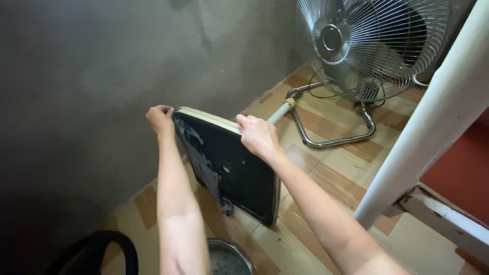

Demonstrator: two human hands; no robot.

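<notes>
Both the left hand and right hand clamp the top edge of a dark flat mop head, tilted, its pale handle pointing toward the fan, above a metal bucket holding greyish water.

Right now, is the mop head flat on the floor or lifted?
Lifted: both hands hold the mop head tilted, above the floor.

Black panel with cream rim and grey smears, held up at centre. Silver chrome fan far right. Floor tiles beige with brown stripes. Grey wall left. White post right, red surface beyond it.
</notes>
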